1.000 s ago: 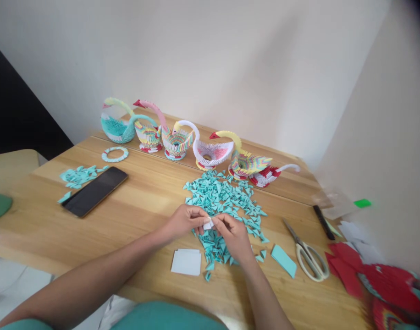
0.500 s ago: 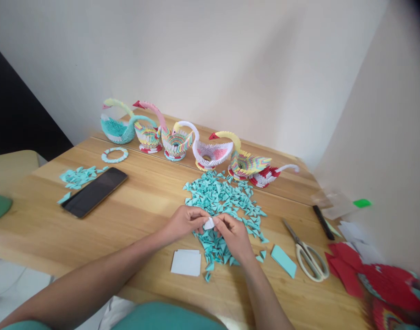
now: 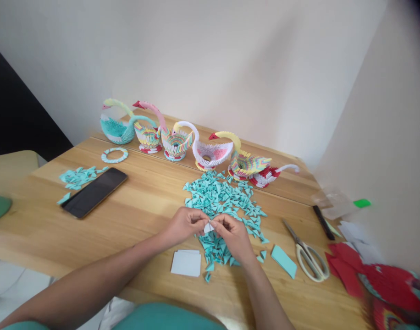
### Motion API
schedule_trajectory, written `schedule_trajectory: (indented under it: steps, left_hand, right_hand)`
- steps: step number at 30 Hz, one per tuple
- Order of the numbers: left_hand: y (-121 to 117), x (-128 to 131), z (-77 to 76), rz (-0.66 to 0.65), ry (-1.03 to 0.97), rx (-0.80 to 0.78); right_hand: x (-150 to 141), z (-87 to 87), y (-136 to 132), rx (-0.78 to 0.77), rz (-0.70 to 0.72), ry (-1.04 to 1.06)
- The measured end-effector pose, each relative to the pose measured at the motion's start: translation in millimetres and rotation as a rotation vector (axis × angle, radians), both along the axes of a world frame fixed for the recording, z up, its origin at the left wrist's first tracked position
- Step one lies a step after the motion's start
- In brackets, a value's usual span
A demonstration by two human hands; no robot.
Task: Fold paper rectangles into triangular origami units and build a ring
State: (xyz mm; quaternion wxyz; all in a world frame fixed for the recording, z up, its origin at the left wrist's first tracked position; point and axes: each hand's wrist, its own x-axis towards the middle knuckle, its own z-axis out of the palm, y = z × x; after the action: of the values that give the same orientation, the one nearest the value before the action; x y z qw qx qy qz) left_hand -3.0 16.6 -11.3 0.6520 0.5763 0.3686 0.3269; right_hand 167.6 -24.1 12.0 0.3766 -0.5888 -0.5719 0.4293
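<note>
A small folded piece of white paper [image 3: 208, 228] is pinched between both hands above the pile of turquoise folded paper triangles [image 3: 213, 192]. My left hand [image 3: 187, 224] grips its left side with thumb and fingers. On the other side, my right hand [image 3: 231, 233] pinches the right edge, its thumb close to the left one. The paper's lower part shows below the fingertips; the rest is covered by them. A stack of white paper rectangles [image 3: 185, 263] lies on the wooden table just below my left hand.
Several folded-paper swans [image 3: 212, 153] stand along the back. A black phone [image 3: 95, 192], a paper ring [image 3: 114, 155] and more turquoise pieces [image 3: 78, 177] lie left. To the right are turquoise sheets [image 3: 284, 261], scissors [image 3: 309, 256], a black pen-like object [image 3: 323, 222] and red paper [image 3: 347, 266].
The white paper has shifted slightly down and now shows a pointed fold between the thumbs. Both hands have drawn a little closer together.
</note>
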Motion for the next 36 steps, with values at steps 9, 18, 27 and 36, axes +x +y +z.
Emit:
schedule_trajectory:
  steps: [9,18,27,36]
  left_hand:
    - [0.2,1.4,5.1,-0.058,-0.062,-0.148]
    - [3.3,-1.4,0.6,-0.12,-0.043,-0.051]
    - [4.9,-0.7,2.7,-0.051,-0.035,0.047]
    - [7.9,-1.7,1.3,-0.012,-0.248,-0.264]
  right_hand:
    - [3.9,7.6,-0.9,0.075,0.126,-0.118]
    - [5.6,7.8,-1.8,0.134,0.179,-0.236]
    - [3.7,3.3,-2.7,0.111,0.117,-0.185]
    - [0.9,-0.4,-1.7,0.066,0.06,-0.014]
